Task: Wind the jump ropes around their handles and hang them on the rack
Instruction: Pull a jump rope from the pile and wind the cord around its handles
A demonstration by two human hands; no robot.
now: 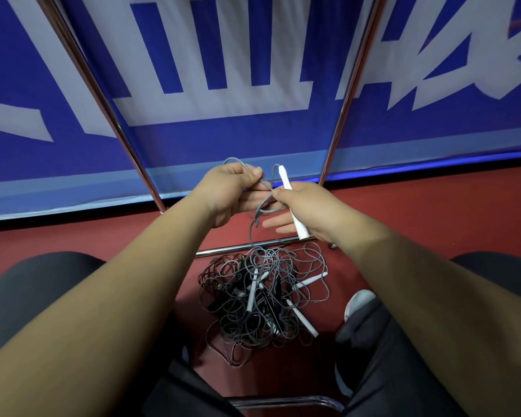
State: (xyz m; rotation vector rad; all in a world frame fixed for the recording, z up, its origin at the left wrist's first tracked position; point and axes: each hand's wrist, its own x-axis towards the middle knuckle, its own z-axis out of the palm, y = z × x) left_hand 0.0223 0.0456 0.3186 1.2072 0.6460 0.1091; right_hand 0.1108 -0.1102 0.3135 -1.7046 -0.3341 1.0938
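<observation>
Rope [251, 233], grey: pinched in left hand [232, 191]; its white handle [287, 185] clamped under right hand [310, 206] thumb. Tangled pile [262, 299] on floor [403, 221].

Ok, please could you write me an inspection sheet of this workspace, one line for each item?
Surface: red floor, carrying the pile.
Job's things: white handle and grey rope held up; tangled pile of ropes with white and black handles on the floor; chrome rack behind.
Clutter: nothing seen.
Hands: left hand pinches the grey rope; right hand holds the white handle.
Cables: nothing seen.
Surroundings: blue banner, white shoe, chair frame.
</observation>
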